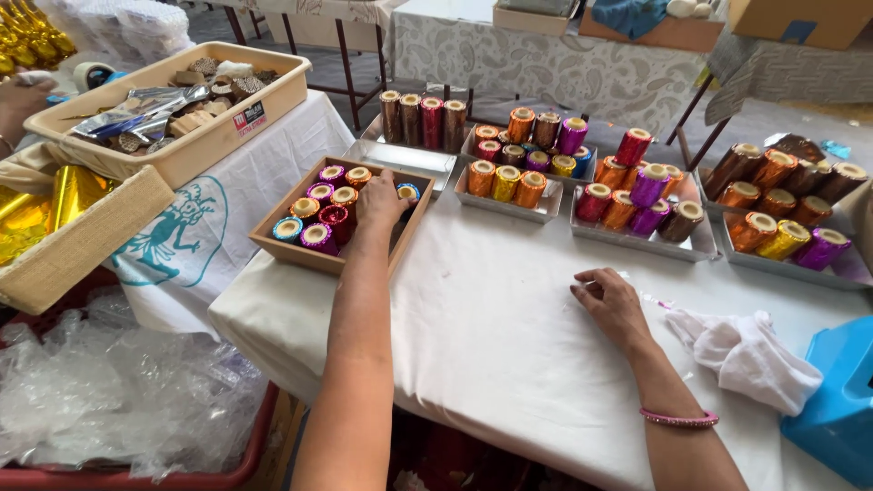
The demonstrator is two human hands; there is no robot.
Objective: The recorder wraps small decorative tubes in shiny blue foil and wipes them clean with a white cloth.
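The left hand [380, 202] reaches into the brown wooden tray [277, 247] at the left of the desk [509, 327], its fingers [396, 196] curled down onto a blue foil-wrapped roll [408, 192] standing upright at the tray's far right corner, though whether they grip it I cannot tell. Well to the right, the right hand [611, 305] rests loosely curled and empty on the white cloth, far from that roll, with a crumpled white rag [746, 355] just beside it.

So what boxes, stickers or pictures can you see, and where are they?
Sticker: small red, white and black rectangle on the beige tub's front.
Printed picture: teal figure in a ring on the white cloth below the tub.
Cardboard box: brown, top right.
Wooden tray: under the left hand.
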